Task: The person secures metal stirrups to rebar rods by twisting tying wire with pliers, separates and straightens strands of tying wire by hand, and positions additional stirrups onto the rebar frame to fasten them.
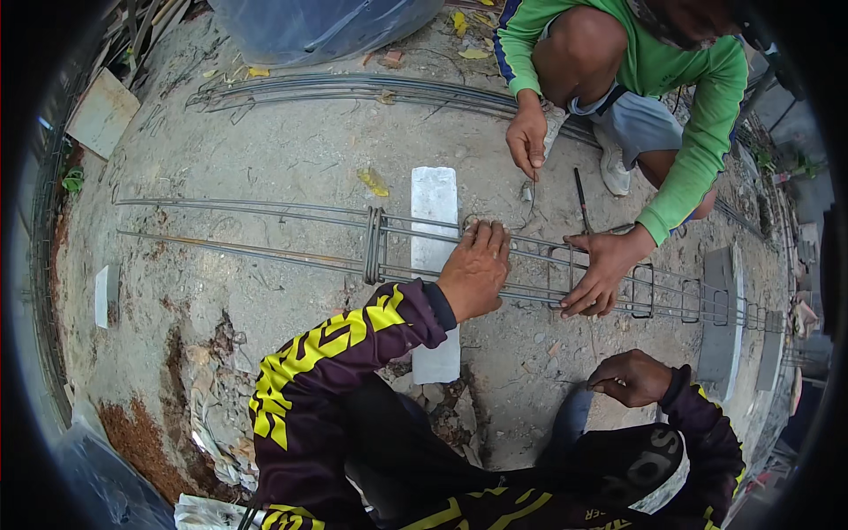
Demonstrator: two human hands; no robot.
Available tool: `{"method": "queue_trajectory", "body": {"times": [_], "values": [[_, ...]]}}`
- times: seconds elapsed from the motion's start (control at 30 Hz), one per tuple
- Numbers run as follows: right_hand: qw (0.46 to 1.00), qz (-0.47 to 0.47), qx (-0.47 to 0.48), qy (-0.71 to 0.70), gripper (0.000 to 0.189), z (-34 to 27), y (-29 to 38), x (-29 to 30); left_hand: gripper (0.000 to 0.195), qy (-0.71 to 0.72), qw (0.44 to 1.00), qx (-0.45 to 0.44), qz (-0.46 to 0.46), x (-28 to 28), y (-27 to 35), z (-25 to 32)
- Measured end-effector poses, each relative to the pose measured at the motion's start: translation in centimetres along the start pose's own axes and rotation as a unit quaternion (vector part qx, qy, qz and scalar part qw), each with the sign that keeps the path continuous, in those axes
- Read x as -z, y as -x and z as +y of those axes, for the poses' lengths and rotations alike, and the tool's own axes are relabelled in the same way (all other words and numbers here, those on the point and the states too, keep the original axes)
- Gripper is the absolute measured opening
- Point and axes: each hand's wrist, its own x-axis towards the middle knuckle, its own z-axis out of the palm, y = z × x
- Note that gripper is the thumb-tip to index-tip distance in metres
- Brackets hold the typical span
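Note:
My left hand [474, 270] lies over the long steel rebars [424, 232] of a column cage, its fingers curled over the far bars and its palm near the close ones. Beneath the cage, a white-topped block [434, 192] runs crosswise. Left of that hand, several square stirrups [374, 245] stand bunched around the bars; other stirrups [642, 290] are spaced along the right part. My right hand [631, 377] is raised on the near side of the cage, off the bars, its fingers bent; whether it pinches something thin cannot be told.
Opposite, a co-worker in a green shirt has one hand [599, 275] on the cage and the other [529, 142] pinching a thin wire. A dark metal tool [582, 199] lies between us. More rebars [318, 83] lie beyond. Grey blocks [719, 324] stand at right, a smaller one [106, 296] at left.

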Motion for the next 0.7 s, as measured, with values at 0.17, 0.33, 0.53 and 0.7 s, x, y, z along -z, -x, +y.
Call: {"method": "queue_trajectory", "body": {"times": [0.17,0.33,0.53,0.7], "values": [[0.996,0.043,-0.079,-0.002,0.020,-4.8,2.9,1.6,0.096,0.060,0.996,-0.031,0.052,-0.6,-0.8,-0.3],[0.982,0.023,-0.122,-0.139,0.027,-3.5,0.0,-0.2,0.102,0.044,0.998,-0.020,0.027,-0.4,-0.7,-0.2],[0.944,0.119,-0.020,-0.306,0.020,4.0,-3.0,-7.9,0.089,0.079,0.993,-0.060,0.065,0.7,0.7,2.1],[0.899,0.160,0.038,-0.406,0.019,5.6,-2.8,-10.3,0.049,0.127,0.987,-0.078,0.058,2.9,0.0,6.5]]}}
